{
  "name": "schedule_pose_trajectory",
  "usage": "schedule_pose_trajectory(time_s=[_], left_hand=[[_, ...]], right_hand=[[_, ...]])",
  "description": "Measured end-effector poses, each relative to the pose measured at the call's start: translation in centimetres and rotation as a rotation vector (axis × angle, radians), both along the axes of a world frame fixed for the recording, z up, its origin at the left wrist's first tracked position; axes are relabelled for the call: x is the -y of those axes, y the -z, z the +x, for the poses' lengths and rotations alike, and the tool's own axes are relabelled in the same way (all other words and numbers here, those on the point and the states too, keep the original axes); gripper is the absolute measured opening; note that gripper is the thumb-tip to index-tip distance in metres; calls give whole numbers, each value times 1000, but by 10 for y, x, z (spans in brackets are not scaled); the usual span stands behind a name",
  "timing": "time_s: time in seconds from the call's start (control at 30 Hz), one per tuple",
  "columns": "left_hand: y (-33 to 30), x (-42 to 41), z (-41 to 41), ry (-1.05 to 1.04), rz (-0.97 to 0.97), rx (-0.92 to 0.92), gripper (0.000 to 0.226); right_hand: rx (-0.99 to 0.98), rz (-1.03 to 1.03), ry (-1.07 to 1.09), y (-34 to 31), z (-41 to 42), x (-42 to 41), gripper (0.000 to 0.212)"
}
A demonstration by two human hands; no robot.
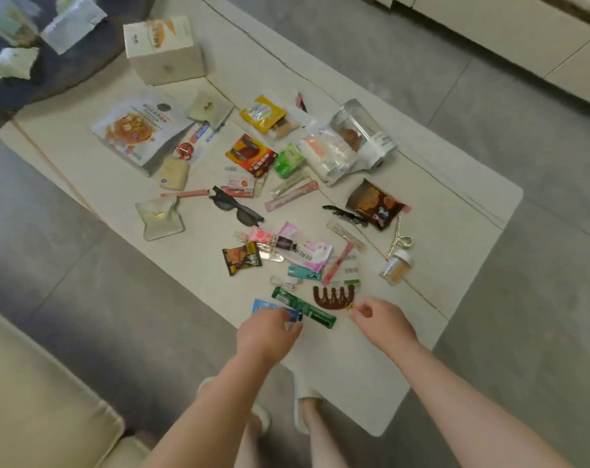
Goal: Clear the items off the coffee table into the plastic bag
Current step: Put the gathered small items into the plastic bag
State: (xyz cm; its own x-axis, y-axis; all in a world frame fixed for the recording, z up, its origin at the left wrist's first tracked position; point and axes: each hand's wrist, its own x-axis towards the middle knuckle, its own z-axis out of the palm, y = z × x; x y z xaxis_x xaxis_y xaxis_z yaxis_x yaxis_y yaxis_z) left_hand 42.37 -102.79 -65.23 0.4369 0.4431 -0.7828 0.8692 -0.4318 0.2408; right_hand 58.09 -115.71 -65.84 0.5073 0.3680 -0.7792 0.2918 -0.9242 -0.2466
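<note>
Left hand (268,327) pinches blue packet (276,310) at worktop (354,359) edge; right hand (383,319) fingers curled, grip unclear. Lift cleanly; bag unseen.

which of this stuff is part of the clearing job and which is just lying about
Part of the job, on the coffee table:
blue packet under the left hand
green sachet
brown hair claw by the right hand
sunglasses
pill bottle

Just lying about:
wrappers on the dark seat
slippers

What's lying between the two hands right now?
Head view: the long green packet stretches between the left hand and right hand, brown comb just behind.
</note>
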Motion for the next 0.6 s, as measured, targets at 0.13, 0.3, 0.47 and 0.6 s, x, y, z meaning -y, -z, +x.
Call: schedule_pose_trajectory(time_s=[0.13,0.3,0.47,0.6], left_hand=[[20,8,32,108,29,39,35],[44,9,66,227,39,82,36],[78,13,91,444,117,76,40],[95,24,97,532,156,81,47]], right_hand=[[110,-48,-43,19,32,16,30],[224,-103,-11,46,73,11,39],[295,-112,104,76,96,0,56],[341,-86,117,95,99,-4,56]])
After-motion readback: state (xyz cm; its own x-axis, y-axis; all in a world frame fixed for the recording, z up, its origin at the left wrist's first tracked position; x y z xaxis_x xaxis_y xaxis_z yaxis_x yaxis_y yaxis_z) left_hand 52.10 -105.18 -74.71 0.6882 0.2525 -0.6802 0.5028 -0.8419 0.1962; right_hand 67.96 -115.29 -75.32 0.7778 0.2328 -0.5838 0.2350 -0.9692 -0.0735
